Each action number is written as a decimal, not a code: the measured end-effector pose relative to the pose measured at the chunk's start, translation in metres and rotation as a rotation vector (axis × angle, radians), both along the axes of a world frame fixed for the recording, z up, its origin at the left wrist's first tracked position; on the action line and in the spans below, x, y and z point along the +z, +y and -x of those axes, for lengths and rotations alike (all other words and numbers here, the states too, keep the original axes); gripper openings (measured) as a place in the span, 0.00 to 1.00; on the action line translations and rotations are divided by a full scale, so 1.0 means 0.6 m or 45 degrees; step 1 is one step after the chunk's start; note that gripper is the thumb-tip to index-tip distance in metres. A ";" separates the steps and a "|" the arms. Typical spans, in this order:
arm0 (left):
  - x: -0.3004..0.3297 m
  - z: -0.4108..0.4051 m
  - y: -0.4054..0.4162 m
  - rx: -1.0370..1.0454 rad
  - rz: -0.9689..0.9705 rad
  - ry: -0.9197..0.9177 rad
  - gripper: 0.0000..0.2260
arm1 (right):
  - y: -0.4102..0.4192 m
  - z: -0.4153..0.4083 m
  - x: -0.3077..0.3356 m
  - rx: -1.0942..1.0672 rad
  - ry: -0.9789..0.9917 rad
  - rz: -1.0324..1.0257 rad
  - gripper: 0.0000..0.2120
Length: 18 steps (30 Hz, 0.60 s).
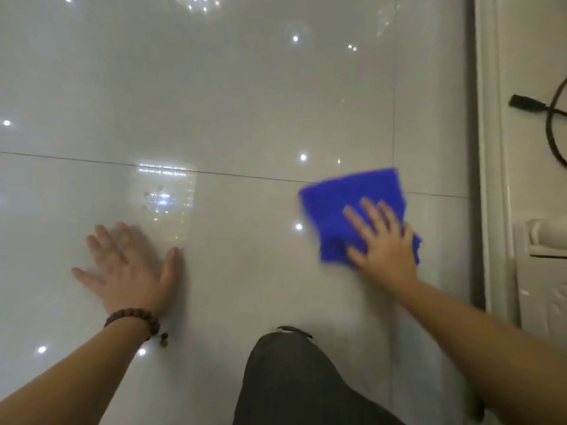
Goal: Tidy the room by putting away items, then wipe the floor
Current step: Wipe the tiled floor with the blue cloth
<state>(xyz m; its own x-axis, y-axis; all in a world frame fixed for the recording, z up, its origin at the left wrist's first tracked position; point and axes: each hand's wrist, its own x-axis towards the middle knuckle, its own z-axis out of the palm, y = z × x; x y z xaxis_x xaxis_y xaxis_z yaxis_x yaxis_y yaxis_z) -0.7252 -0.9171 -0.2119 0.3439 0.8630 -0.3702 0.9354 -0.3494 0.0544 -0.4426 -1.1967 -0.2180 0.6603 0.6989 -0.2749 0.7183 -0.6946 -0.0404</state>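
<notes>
A blue cloth (346,197) lies flat on the glossy pale tiled floor (214,102) at the right. My right hand (383,240) presses down on its near right part with fingers spread; the cloth and hand are blurred. My left hand (129,268) rests flat on the bare floor at the left, fingers apart, holding nothing. A brown bead bracelet (135,320) circles my left wrist.
A white cabinet or door (521,179) with moulded trim runs along the right edge, with a dark gap at its base. A black cable and plug (540,108) lie against it. My knee in dark trousers (291,378) is at the bottom centre. Ceiling lights reflect in the tiles.
</notes>
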 end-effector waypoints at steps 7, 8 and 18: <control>-0.007 0.119 -0.004 0.090 0.018 0.121 0.48 | 0.088 -0.068 0.022 -0.740 0.072 -0.039 0.31; -0.005 0.120 -0.005 0.087 0.029 0.100 0.48 | 0.097 -0.022 0.018 -0.672 0.031 -0.036 0.31; 0.005 0.134 0.032 0.025 0.113 0.026 0.47 | 0.071 0.150 0.013 -0.185 0.046 -0.097 0.28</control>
<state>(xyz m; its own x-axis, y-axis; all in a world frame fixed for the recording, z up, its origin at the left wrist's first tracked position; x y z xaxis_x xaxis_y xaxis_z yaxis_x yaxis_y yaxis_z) -0.8055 -0.8982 -0.2088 0.3186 0.8329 -0.4525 0.9433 -0.3253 0.0654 -0.5324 -1.1539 -0.2100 0.7466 0.6165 -0.2499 0.6077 -0.7849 -0.1209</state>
